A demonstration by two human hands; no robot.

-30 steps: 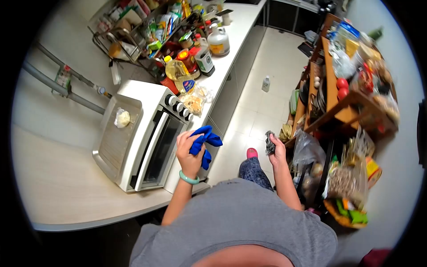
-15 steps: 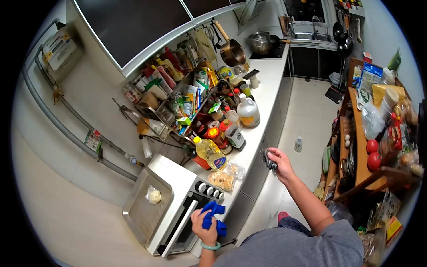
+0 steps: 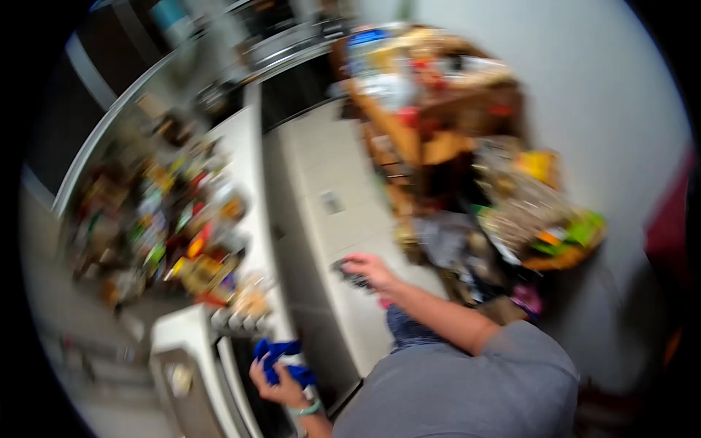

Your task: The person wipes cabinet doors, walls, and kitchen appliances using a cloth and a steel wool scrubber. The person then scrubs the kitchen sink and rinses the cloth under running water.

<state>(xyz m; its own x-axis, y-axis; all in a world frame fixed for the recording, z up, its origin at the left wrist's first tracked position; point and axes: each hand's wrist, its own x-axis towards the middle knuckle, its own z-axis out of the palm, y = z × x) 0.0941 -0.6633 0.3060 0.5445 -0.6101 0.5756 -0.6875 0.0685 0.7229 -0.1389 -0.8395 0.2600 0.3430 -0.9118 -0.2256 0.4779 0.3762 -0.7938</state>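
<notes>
On a clock laid over the head view, the left hand (image 3: 281,383) is at seven, fingers curled around a bunched blue cloth (image 3: 272,356), in front of the oven (image 3: 182,325). The right hand (image 3: 374,274) is just below centre, towards six, its fingers clamped on a dark, crumpled wad (image 3: 353,277) above the floor (image 3: 328,164). Progress looks partial: both things are gripped, neither put down. Whether any wiping or scrubbing is done, the blur hides; likewise whether the cloth touches the oven.
</notes>
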